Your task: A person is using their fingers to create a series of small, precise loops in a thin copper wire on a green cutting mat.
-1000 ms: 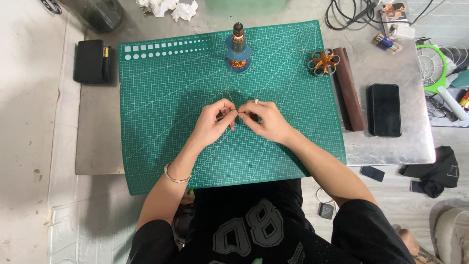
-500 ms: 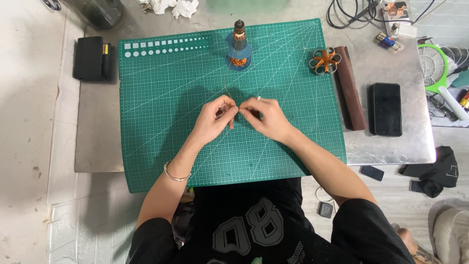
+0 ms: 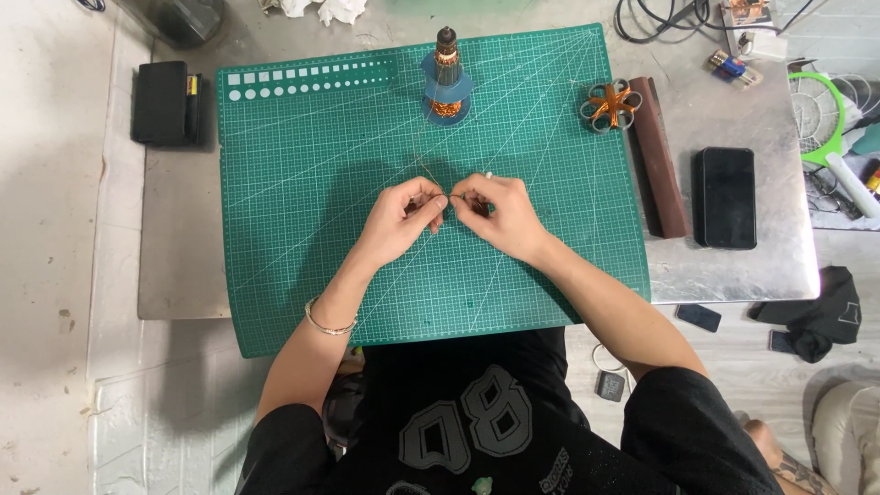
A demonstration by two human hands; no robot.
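Both hands — left hand (image 3: 403,215), right hand (image 3: 495,213) — unmoved since before, fingers pinching thin wire (image 3: 423,170).

Thin copper-coloured wire (image 3: 431,179): a fine strand, barely visible, stretched taut and nearly straight above the green gridded cutting mat (image 3: 312,229). Its far end meets the blue-collared motor armature with copper windings (image 3: 446,82), which stands upright near the mat's far edge, its commutator end uppermost. The near end of the strand ends at mid-mat, where the pinched fingertips of both hands meet; how it lies within that pinch cannot be made out.
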